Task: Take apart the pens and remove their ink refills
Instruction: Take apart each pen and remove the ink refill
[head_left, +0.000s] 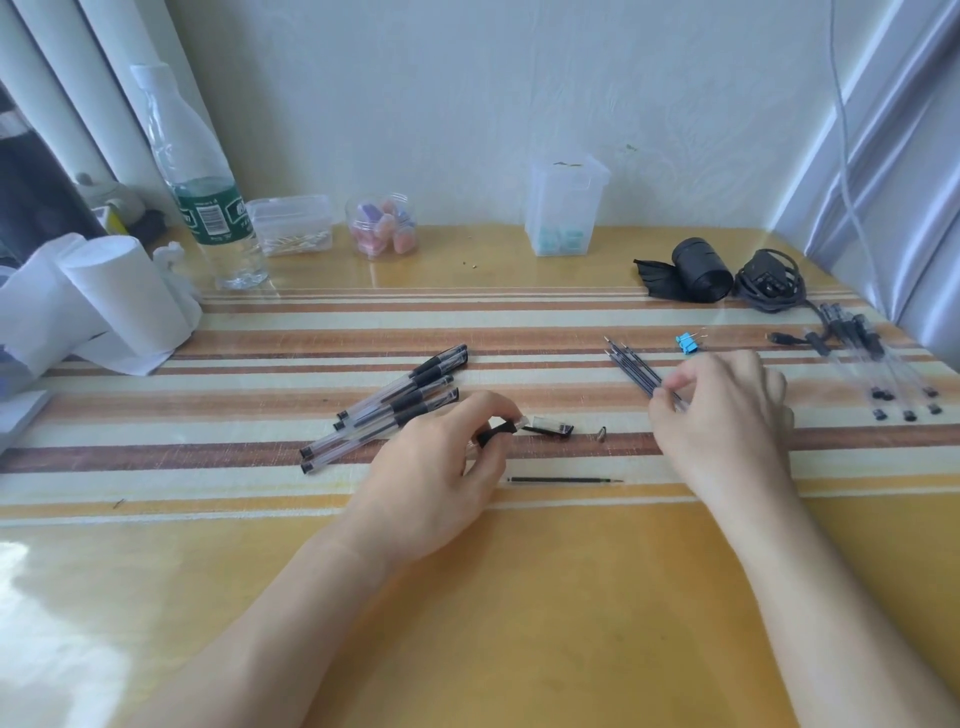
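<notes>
Far left on the table (519, 597) there's a loose pile of whole pens (384, 410): clear plastic tubes, black rubber sleeves, black caps, not taken apart yet. The left hand (431, 467) has its grip curled round an opened barrel (501, 428), with the black sleeve poking out past the fingertips. Just right of it lie the cap (553, 427) and a tiny pointed metal tip (601, 434). The thin dark loose refill (565, 480) lies alone, nearer me, so I'd say this pen is basically gutted. Further right, the right hand (722, 410) has a narrow pinch grip on the near end of the refill bundle (636, 369), slim dark sticks with metal points. The empty barrels (883, 364) sit far right, blurry. Next is probably parking this barrel and adding that stray refill to the bundle. It's skinny on a glossy top, so it'll need a fingertip pick-up.
</notes>
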